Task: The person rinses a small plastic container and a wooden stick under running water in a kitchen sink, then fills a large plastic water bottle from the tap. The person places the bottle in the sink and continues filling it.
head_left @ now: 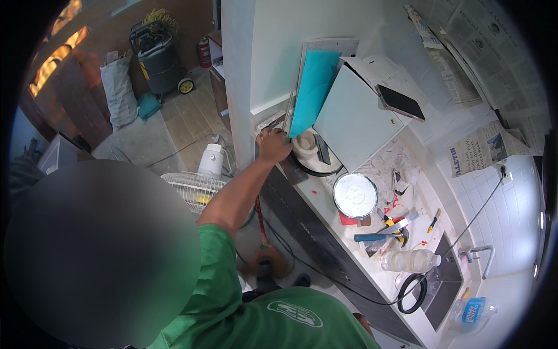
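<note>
The left hand [273, 145] is reaching to the far end of the counter [322, 202], fingers partly curled; whether it is gripping anything, I cannot tell. A pale round object [304, 143] is lying just beside it, and a teal sheet [314, 87] is leaning beyond.

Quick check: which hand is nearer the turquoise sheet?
Left. The left hand is close by the lower end of the turquoise sheet, contact unclear; the right hand is out of view.
</note>
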`<action>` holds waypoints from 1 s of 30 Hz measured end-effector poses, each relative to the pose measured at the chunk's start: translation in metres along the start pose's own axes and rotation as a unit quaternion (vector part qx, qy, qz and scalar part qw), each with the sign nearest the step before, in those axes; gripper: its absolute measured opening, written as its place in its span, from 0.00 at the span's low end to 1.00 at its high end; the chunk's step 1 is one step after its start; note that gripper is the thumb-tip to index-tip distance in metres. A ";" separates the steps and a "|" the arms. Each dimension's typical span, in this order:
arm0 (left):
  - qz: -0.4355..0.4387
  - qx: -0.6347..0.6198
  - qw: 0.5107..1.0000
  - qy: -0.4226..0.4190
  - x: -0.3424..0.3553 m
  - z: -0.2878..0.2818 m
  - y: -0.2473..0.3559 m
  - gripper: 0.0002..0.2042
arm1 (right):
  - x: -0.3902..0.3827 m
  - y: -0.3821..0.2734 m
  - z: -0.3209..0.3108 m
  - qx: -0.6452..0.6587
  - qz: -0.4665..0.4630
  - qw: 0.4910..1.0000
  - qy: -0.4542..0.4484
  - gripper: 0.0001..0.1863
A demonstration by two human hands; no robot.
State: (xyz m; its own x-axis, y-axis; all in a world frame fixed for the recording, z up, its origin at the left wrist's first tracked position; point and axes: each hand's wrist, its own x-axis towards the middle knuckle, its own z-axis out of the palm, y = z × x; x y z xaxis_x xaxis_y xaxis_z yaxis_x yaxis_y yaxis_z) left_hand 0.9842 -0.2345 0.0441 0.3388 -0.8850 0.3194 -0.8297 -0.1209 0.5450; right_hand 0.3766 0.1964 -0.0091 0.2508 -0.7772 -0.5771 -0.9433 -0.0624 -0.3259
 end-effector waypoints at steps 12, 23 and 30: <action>-0.004 0.024 1.000 -0.012 0.007 0.000 0.000 0.22 | 0.002 0.002 0.001 0.040 0.057 0.997 -0.030 0.12; -0.158 -0.255 0.942 0.153 -0.057 0.005 -0.007 0.27 | 0.030 0.054 0.021 -0.025 -0.011 0.999 -0.045 0.13; -0.241 -0.329 0.901 0.151 -0.084 0.030 0.003 0.29 | 0.039 0.114 0.039 -0.134 -0.127 0.981 -0.052 0.14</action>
State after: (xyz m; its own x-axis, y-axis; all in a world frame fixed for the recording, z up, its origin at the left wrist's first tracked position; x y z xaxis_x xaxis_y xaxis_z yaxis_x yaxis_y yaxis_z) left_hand 0.9397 -0.1738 -0.0049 0.7766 -0.6265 0.0660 -0.1464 -0.0776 0.9862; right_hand 0.2869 0.1838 -0.0977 0.4937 -0.6473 -0.5807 -0.8669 -0.4192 -0.2698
